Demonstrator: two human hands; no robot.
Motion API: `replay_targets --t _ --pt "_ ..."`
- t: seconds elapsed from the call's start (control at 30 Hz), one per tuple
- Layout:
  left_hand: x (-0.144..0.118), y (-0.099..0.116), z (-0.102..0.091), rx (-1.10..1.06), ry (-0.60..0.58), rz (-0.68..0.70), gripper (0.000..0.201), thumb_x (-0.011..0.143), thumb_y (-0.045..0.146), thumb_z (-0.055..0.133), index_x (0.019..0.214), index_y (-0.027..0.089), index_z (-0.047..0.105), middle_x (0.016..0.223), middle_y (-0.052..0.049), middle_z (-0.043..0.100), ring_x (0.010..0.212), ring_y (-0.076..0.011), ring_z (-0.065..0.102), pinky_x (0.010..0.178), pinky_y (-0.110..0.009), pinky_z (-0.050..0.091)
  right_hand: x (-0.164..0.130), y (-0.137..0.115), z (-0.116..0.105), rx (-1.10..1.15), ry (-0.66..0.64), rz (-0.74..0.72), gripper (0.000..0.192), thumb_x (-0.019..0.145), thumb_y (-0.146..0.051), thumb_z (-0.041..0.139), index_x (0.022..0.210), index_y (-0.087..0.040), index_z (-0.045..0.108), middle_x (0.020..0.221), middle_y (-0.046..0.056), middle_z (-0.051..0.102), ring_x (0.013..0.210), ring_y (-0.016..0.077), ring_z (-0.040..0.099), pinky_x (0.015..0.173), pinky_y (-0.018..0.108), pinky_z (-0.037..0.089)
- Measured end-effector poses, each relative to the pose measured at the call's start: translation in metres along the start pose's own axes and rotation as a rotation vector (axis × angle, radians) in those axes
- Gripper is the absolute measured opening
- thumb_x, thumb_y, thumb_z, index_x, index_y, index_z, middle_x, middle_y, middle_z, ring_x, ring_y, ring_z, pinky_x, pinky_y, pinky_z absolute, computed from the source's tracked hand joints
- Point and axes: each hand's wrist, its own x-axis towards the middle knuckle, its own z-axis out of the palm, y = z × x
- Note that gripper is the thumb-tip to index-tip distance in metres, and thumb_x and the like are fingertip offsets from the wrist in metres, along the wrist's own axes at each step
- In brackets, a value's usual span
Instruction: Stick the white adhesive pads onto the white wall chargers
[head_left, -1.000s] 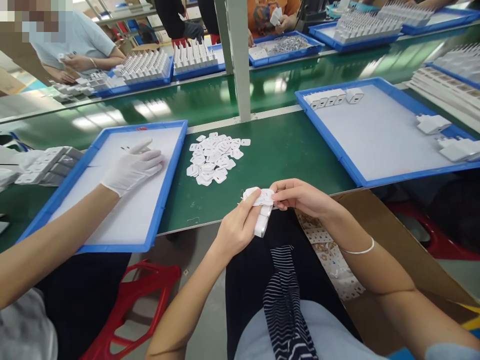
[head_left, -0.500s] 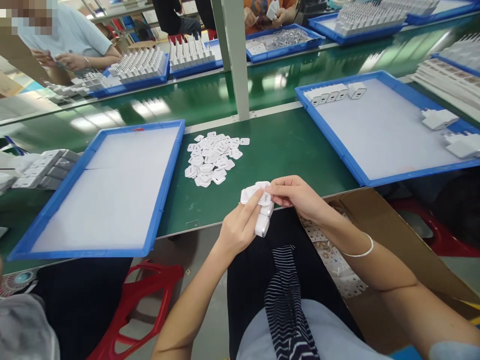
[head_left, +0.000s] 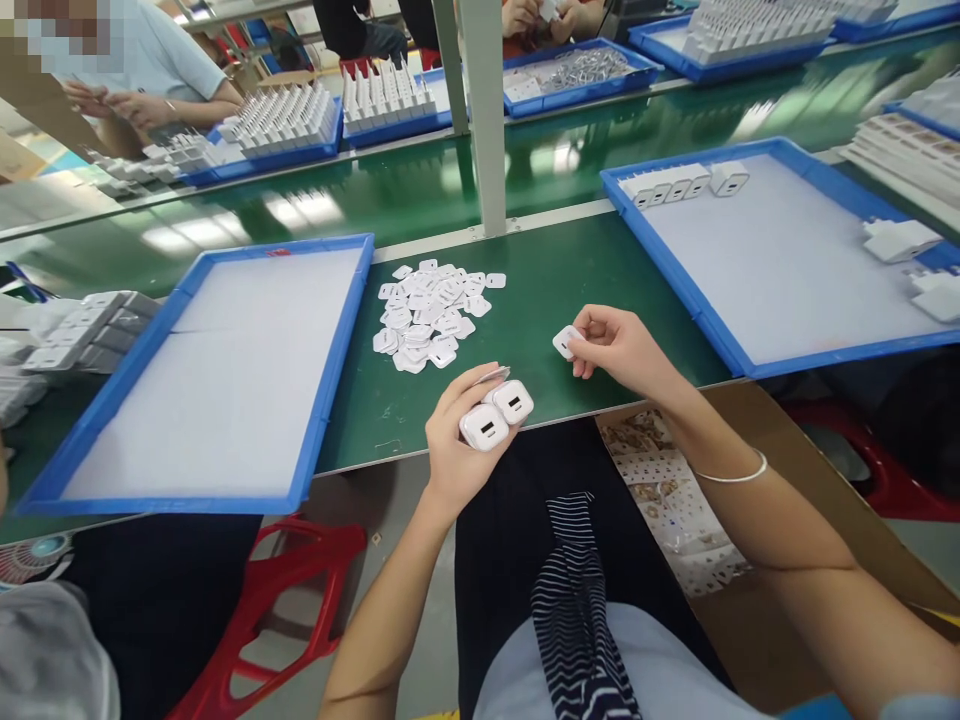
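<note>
White chargers (head_left: 496,413), two, sitting side by side in left hand (head_left: 459,440), fingers gripping them, over green table (head_left: 570,280) edge | right hand (head_left: 619,345) pinching small white sticker (head_left: 566,341) above table | sticker pile (head_left: 431,312) lying between blue trays (head_left: 330,350).

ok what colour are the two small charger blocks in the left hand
White, each with a dark port slot; the two small plastic charger blocks show best in the head view, gripped by the left hand.
</note>
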Motion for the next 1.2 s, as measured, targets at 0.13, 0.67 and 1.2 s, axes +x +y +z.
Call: replay_targets --t 0.13,0.67,1.2 --pt "0.004 0.003 0.001 -0.15 0.022 -0.137 0.034 0.074 0.021 0.085 0.106 0.019 0.073 0.12 -0.011 0.071 0.114 -0.0255 0.069 0.102 -0.045 0.057 -0.012 -0.005 0.002 0.018 -0.012 -0.026 0.016 0.086 -0.03 0.072 0.092 -0.016 0.068 0.067 0.001 0.065 0.054 0.012 0.061 0.053 0.026 0.052" --pt "0.009 0.03 -0.011 -0.207 -0.164 -0.115 0.04 0.071 0.014 0.086 0.109 0.02 0.072 0.119 -0.008 0.072 0.112 -0.0207 0.069 0.099 -0.036 0.058 -0.046 -0.058 0.015 0.179 -0.375 0.029 0.015 0.087 -0.028 0.076 0.1 -0.025 0.082 0.061 -0.001 0.064 0.052 0.0106 0.055 0.05 0.025 0.046" --pt "0.01 0.037 -0.012 -0.132 -0.199 -0.078 0.038 0.077 0.019 0.083 0.112 0.022 0.071 0.121 -0.009 0.071 0.111 -0.0234 0.07 0.097 -0.04 0.059 -0.05 -0.07 0.011 0.088 -0.397 0.037 0.017 0.086 -0.031 0.074 0.1 -0.025 0.083 0.057 -0.001 0.063 0.05 0.0114 0.054 0.049 0.026 0.047"
